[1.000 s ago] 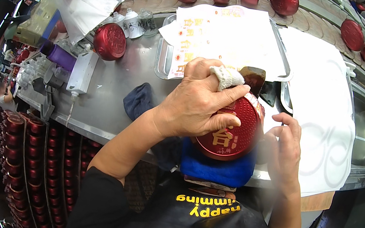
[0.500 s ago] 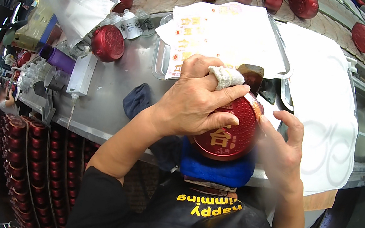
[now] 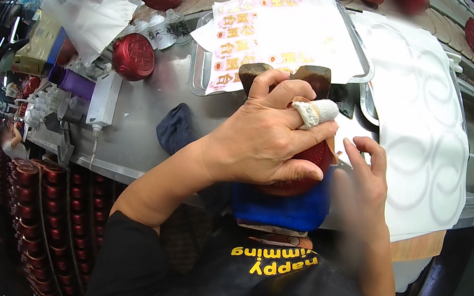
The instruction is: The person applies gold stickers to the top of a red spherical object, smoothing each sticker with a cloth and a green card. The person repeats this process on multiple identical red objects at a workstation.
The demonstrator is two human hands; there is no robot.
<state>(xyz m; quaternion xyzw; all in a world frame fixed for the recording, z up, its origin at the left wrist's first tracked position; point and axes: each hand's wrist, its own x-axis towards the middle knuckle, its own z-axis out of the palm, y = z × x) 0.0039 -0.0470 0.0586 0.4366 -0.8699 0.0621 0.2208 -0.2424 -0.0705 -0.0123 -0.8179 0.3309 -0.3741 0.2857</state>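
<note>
On the steel counter (image 3: 139,132), at its near edge: blue cloth pad (image 3: 283,209) under a red round lid (image 3: 309,166), dark red, dotted relief; its gold-marked face, exposed a second ago, now mostly covered. Left hand (image 3: 263,143) has slid across it, fingers clamped over the top, one fingertip bandaged. Right hand (image 3: 363,181), fingers apart, steadies the rim; pressing seems underway

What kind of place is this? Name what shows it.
Probably a small workshop that decorates red lacquered containers. Stacks of red containers stand below the metal workbench, a sheet of gold-and-red stickers lies in a tray, and the left hand presses a red lid.
</note>
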